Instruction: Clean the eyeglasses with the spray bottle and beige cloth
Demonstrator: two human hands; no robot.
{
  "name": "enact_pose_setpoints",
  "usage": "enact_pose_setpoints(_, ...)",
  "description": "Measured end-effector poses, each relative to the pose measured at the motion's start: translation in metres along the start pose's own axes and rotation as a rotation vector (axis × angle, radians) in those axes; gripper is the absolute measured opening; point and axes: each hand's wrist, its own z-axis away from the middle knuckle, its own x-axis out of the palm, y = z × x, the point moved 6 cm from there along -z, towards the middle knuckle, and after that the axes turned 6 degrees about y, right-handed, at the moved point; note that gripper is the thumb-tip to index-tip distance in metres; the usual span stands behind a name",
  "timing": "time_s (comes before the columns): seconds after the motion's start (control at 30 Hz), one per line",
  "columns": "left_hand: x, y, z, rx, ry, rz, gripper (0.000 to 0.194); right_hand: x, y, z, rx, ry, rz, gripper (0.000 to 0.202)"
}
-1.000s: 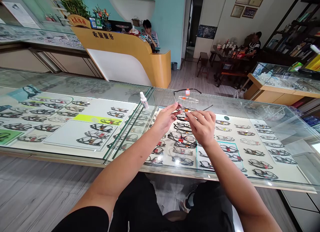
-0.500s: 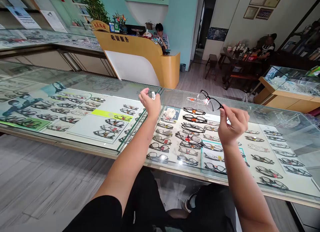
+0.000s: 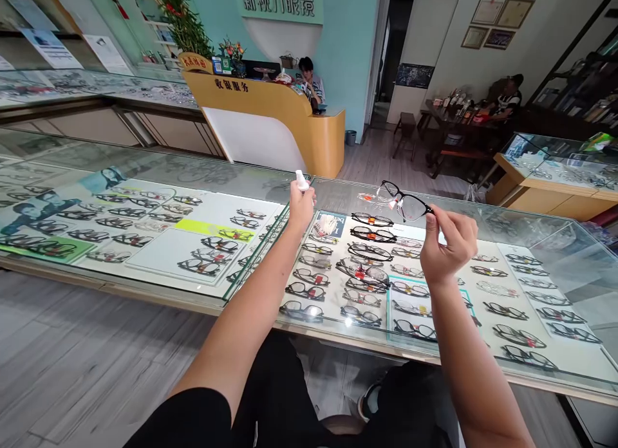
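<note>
My left hand [image 3: 302, 206] is closed around a small spray bottle [image 3: 302, 180], its white top showing above the fingers. The bottle's lower part is hidden by the hand. Between finger and thumb, my right hand [image 3: 449, 242] pinches a pair of black-framed eyeglasses [image 3: 400, 201] at one side, held up above the glass counter [image 3: 338, 184]. Behind the eyeglasses, another clear, orange-marked pair [image 3: 369, 197] shows near the counter's far side. The two hands are well apart.
Rows of eyeglass frames [image 3: 369, 250] lie inside the display case under the glass. Beyond it stands a yellow cashier desk [image 3: 270, 103] with a person [image 3: 311, 81] behind it. A second person [image 3: 506, 100] sits by a dark table at the right. A stool [image 3: 404, 132] stands near the doorway.
My left hand has turned and closed around the spray bottle, lifting its white top into clearer view. The eyeglasses in my right hand have tilted slightly and stay about where they were.
</note>
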Motion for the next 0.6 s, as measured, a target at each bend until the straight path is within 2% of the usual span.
enact_pose_setpoints(0.07, 0.019, 0.011, 0.016, -0.131, -0.221, 0.196, 0.045, 0.001, 0.001, 0.001, 0.031, -0.030, 0.014, 0.021)
enact_pose_setpoints(0.13, 0.035, 0.017, 0.039, -0.331, -0.451, 0.271, 0.070, 0.002, -0.002, 0.005, 0.030, -0.058, 0.011, 0.020)
enact_pose_setpoints(0.2, 0.042, 0.020, 0.059, -0.487, -0.565, 0.266, 0.084, 0.001, -0.008, 0.009, -0.010, -0.078, -0.008, 0.019)
enact_pose_setpoints(0.3, 0.047, 0.022, 0.078, -0.603, -0.647, 0.258, 0.089, 0.001, -0.021, 0.016, -0.095, -0.113, -0.038, 0.021)
enact_pose_setpoints(0.4, 0.053, 0.025, 0.085, -0.631, -0.745, 0.297, 0.091, 0.002, -0.031, 0.021, -0.133, -0.160, -0.010, 0.023)
enact_pose_setpoints(0.47, 0.056, 0.026, 0.088, -0.612, -0.802, 0.290, 0.091, 0.001, -0.037, 0.022, -0.176, -0.141, -0.022, 0.025)
enact_pose_setpoints(0.53, 0.059, 0.025, 0.090, -0.538, -0.828, 0.209, 0.090, -0.001, -0.044, 0.021, -0.247, -0.095, -0.071, 0.031)
enact_pose_setpoints(0.6, 0.061, 0.021, 0.089, -0.380, -0.769, 0.063, 0.088, -0.001, -0.049, 0.020, -0.296, -0.081, -0.102, 0.038)
